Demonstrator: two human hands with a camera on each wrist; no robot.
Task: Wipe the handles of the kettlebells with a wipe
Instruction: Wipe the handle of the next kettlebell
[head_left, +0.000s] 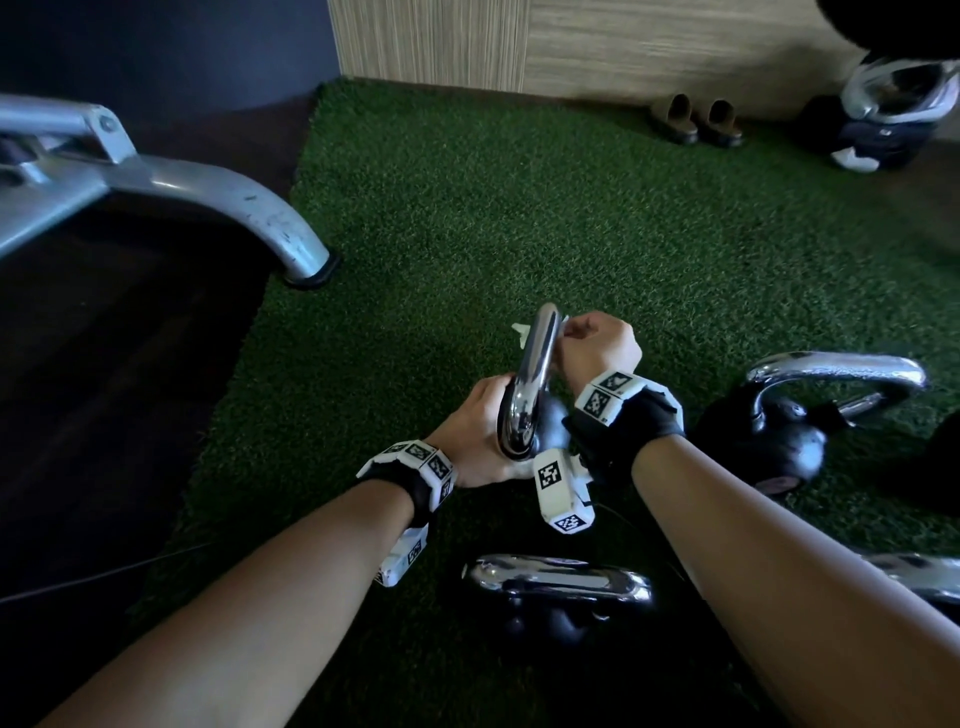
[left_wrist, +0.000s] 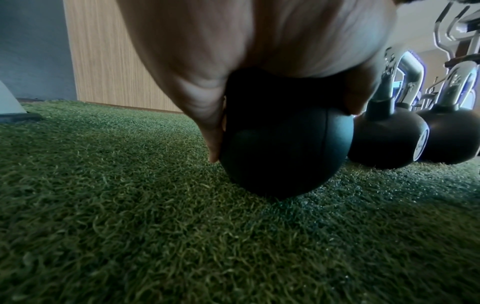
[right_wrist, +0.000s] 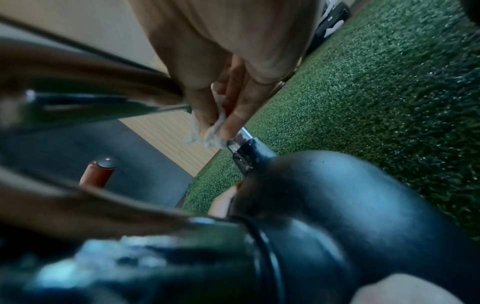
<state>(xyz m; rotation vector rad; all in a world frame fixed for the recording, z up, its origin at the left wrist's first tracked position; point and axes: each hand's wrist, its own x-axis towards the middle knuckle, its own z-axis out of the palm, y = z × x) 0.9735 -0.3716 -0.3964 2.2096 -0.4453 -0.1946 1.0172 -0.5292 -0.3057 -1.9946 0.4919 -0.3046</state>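
The right hand (head_left: 597, 345) pinches a white wipe (right_wrist: 211, 131) against the chrome handle (head_left: 532, 374) of the kettlebell (left_wrist: 283, 144), up near the handle's far end. The left hand (head_left: 480, 431) curls around that kettlebell's black ball, which sits on the green turf (head_left: 519, 208). More kettlebells stand nearby: one to the right (head_left: 800, 415), another nearer the person (head_left: 558, 584). A pair of slippers (head_left: 696, 118) waits by the wooden wall.
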